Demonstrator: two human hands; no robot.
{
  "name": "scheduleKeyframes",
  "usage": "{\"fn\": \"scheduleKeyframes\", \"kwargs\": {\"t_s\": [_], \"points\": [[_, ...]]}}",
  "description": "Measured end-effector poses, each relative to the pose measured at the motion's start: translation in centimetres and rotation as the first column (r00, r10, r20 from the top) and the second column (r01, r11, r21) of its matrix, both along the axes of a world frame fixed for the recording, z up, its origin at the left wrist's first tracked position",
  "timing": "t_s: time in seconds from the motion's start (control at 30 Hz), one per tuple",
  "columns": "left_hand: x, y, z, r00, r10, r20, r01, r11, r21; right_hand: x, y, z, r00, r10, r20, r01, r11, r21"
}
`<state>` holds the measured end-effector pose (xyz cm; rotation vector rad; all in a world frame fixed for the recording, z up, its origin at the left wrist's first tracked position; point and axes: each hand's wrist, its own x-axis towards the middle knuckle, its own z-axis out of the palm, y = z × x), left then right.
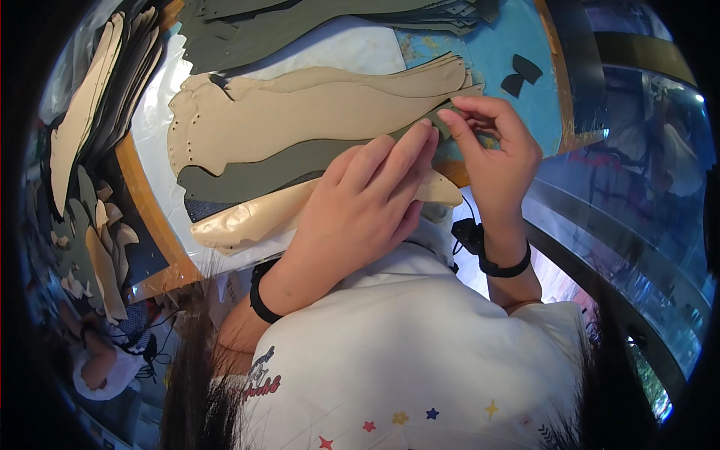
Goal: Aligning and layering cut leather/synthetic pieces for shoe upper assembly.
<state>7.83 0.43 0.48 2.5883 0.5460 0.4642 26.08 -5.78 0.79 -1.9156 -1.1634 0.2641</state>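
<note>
Dk grn piece [281, 160] (under L hand [356, 204]) is long, wavy-edged.

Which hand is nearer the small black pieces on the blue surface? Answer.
Right: the right hand is below the small black pieces; the left hand is farther off, lower and left.

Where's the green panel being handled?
In the head view, the dark green panel runs from left of centre under the left hand, between tan panels and a dark blue strip.
</note>
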Motion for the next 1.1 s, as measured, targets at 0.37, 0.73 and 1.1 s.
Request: {"fn": "scheduleKeyframes", "kwargs": {"t_s": [0.37,0.73,1.1], "points": [[0.1,0.2,0.1,1.0,-0.018,-0.006,0.019,0.998,0.067,0.3,0.4,0.2,0.993,0.043,0.11,-0.044,0.999,0.012],[0.0,0.1,0.1,1.0,-0.017,-0.014,0.018,0.998,0.065,-1.0,0.8,2.1,0.989,0.033,0.142,0.001,0.973,-0.232],[-0.1,0.0,0.0,1.0,-0.004,0.012,0.004,1.0,0.014,1.2,0.6,0.8,0.975,0.065,0.21,-0.023,0.98,-0.195]]}}
